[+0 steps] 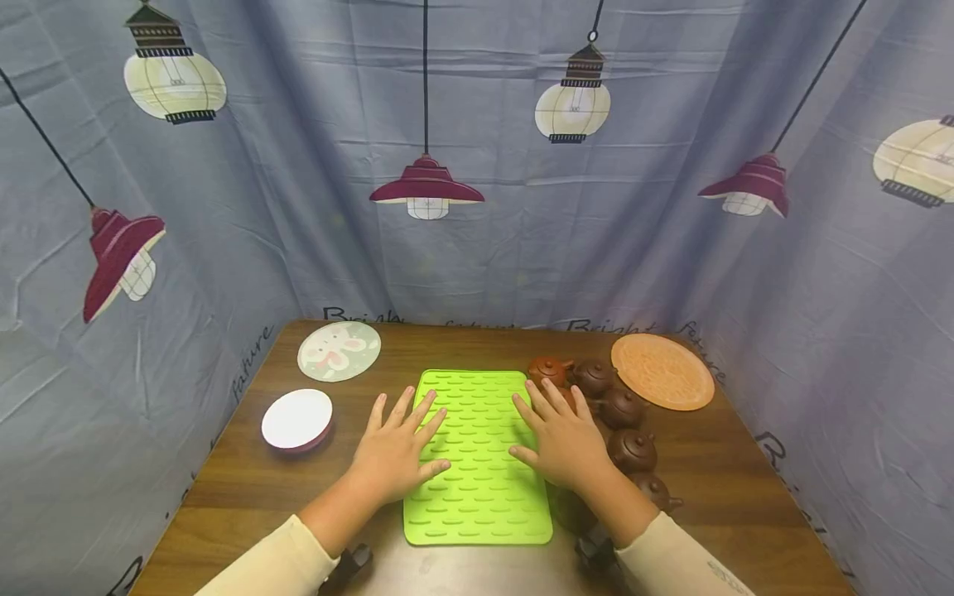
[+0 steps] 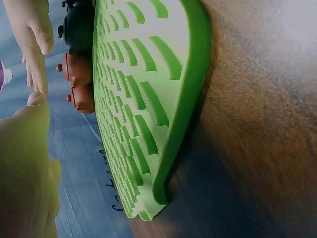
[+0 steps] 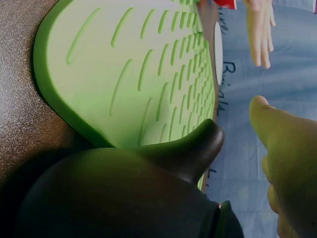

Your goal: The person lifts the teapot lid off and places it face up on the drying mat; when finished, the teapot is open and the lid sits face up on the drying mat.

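Note:
Both hands hover with fingers spread over a lime-green ridged mat (image 1: 477, 497). My left hand (image 1: 389, 457) is above the mat's left edge, palm down and holding nothing. Over its right side is my right hand (image 1: 570, 447), also holding nothing. Several small teapots crowd the mat's right side: dark brown ones (image 1: 632, 449) and reddish-brown ones, such as the far teapot (image 1: 547, 369). The right hand and forearm partly cover some of them. Close up in the right wrist view, a dark teapot (image 3: 109, 198) points its spout across the mat.
Left of the mat stands a round dish (image 1: 298, 418), white on top with a dark red side. A pale oval mat with a bunny print (image 1: 339, 352) lies behind it. An orange round mat (image 1: 662, 372) lies at the back right. Lamp-printed curtain (image 1: 477, 265) surrounds the wooden table (image 1: 224, 513).

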A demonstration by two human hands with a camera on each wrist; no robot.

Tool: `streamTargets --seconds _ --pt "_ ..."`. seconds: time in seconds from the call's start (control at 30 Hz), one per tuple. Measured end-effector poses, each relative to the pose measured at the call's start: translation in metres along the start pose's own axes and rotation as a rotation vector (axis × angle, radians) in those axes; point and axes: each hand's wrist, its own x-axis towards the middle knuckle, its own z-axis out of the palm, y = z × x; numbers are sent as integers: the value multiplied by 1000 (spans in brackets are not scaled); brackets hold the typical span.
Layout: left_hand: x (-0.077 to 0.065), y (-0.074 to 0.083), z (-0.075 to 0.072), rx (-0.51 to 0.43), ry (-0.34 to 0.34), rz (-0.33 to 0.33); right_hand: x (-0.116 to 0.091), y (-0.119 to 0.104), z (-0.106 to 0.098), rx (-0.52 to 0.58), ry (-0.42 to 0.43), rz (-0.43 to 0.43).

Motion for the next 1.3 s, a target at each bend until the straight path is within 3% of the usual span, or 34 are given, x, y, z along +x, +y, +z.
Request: streamTargets --seconds 0.23,0.33,0.47,0.57,0.7,0.83,0.93,1.07,1.3 --pt "1 -1 3 -17 -2 -14 -4 1 2 31 27 10" --pt "-3 -4 11 -60 -1 -32 -12 3 3 77 47 27" --pt "-14 -8 29 -157 7 -64 -31 7 2 227 48 56" --pt "-24 -12 41 -267 9 -102 -49 11 0 372 69 63" --pt "-37 -18 50 -526 36 -158 -71 16 -1 533 108 85" --pt "-43 -24 54 -769 130 -177 -89 18 3 586 109 142" --pt "-46 -27 59 -849 154 -189 -98 17 7 603 84 174" --pt "-48 -29 67 -871 114 -184 -105 18 11 647 67 194" --pt "-48 -30 72 -782 47 -125 -110 23 11 663 74 248"
